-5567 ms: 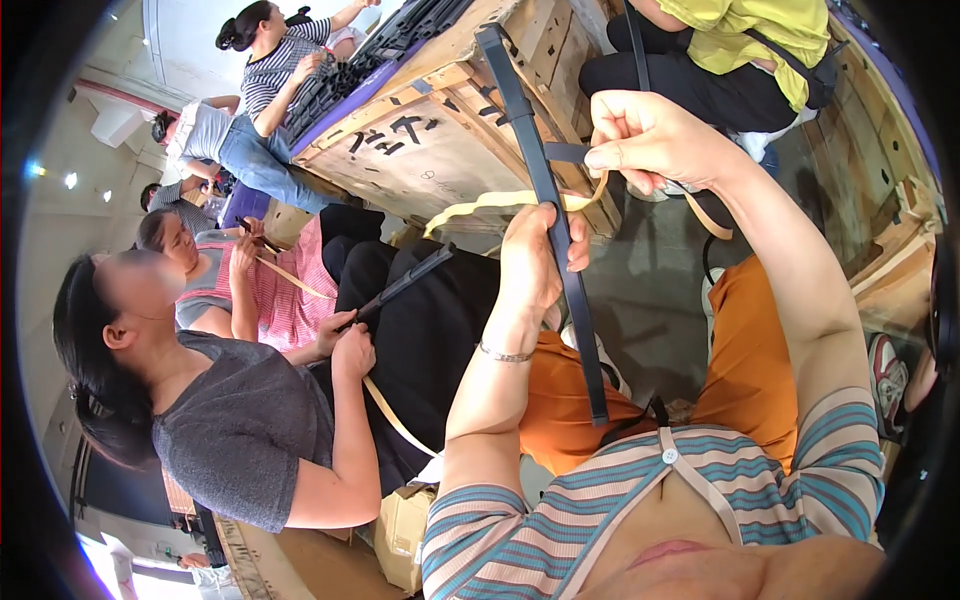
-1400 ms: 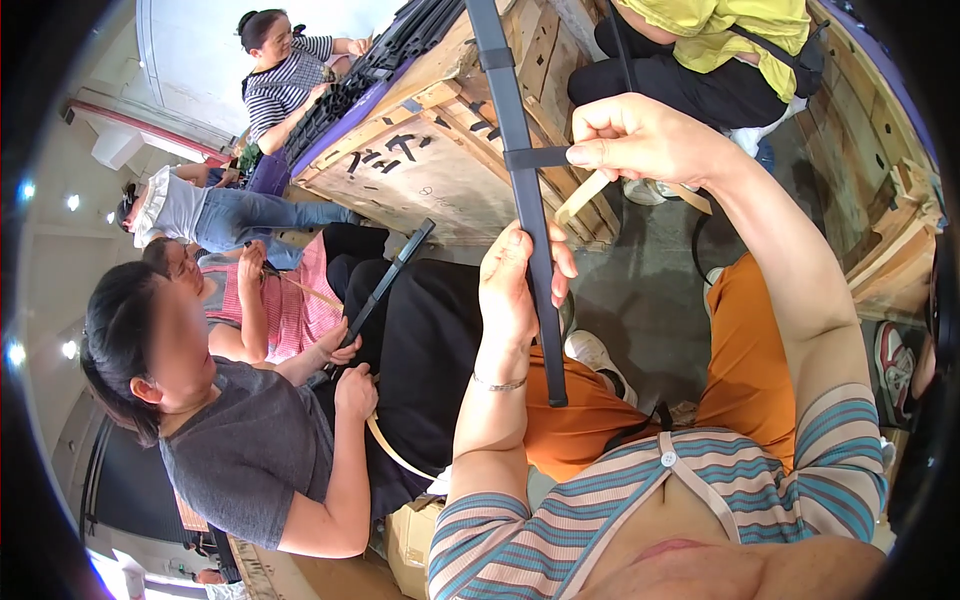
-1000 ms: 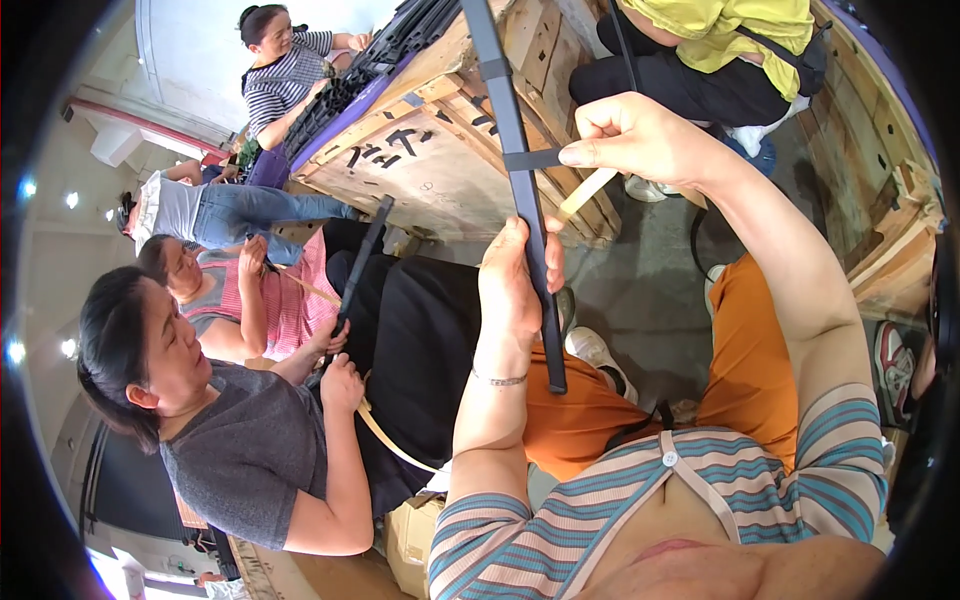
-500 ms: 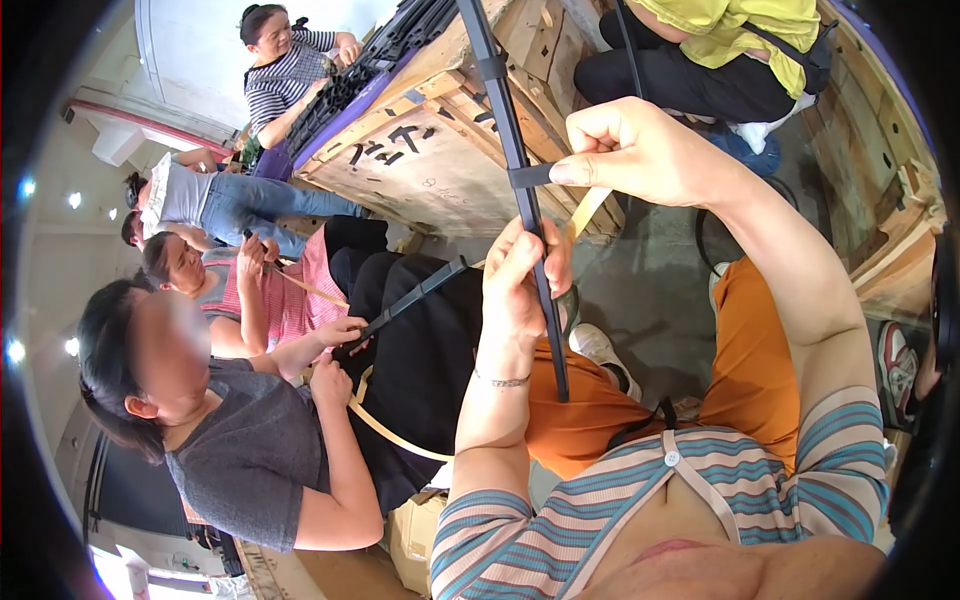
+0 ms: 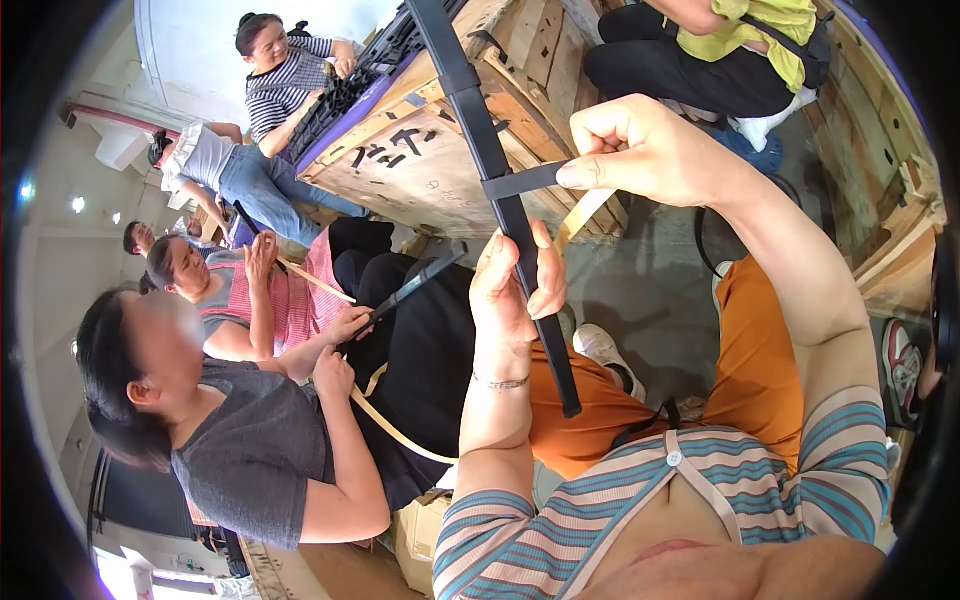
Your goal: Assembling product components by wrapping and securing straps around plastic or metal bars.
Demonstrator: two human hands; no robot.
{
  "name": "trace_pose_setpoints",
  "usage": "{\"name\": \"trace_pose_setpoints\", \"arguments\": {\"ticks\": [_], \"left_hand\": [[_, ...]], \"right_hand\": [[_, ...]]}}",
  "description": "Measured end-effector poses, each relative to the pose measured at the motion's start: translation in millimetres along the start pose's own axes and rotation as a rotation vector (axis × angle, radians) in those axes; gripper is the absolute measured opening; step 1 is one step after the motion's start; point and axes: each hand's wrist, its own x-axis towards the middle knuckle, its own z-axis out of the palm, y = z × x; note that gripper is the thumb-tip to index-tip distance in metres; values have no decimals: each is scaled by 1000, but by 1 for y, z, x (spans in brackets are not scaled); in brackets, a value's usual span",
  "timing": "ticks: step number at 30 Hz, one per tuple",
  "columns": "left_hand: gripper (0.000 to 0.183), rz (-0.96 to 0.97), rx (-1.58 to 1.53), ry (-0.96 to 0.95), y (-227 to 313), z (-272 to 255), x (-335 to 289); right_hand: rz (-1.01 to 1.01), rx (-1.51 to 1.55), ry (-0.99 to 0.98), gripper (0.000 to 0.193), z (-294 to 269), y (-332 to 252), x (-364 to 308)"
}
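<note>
Black slat [image 5: 500, 190] stood upright, steadied by the left hand [image 5: 510, 290] wrapped around it, while right hand [image 5: 640, 150] fingers [image 5: 585, 175] pinched a dark band [image 5: 525, 182] crossing it.

A long flat bar [image 5: 497, 190] runs up the middle of the view, from above the person's lap towards the top edge. The left hand [image 5: 512, 292] wraps it from the left near its lower part; the right hand [image 5: 640, 150] sits higher and to the right, pinching a short strap [image 5: 525, 181] that crosses the bar. A thin strip [image 5: 583, 214] hangs just below that hand. Behind the bar stands a wooden crate [image 5: 440, 160]. To the left sits a neighbouring person [image 5: 250, 440], with a second bar [image 5: 415, 285] and a strip [image 5: 395, 430] across the lap. Further people sit behind, at upper left and upper right.
</note>
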Motion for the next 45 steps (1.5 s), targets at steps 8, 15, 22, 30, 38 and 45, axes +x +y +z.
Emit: {"name": "trace_pose_setpoints", "arguments": {"ticks": [8, 15, 22, 30, 38, 45], "left_hand": [[36, -31, -9, -5, -1, 0, -4], [38, -21, -138, -130, -7, 4, -4], [41, -5, -7, -144, -12, 3, -4], [38, 13, 144, 211, -21, -1, 1], [36, -11, 170, 217, -20, 3, 4], [39, -49, 136, 254, -19, 7, 2]], "right_hand": [[-20, 22, -3, 39, 3, 1, -2], [29, 181, -37, 38, 11, 11, -3], [-111, 128, 69, 20, 18, 11, -4], [19, -202, 132, 18, 19, 24, -3], [78, 0, 97, 18, 21, 37, 3], [-45, -162, 81, 13, 24, 22, 4]]}}
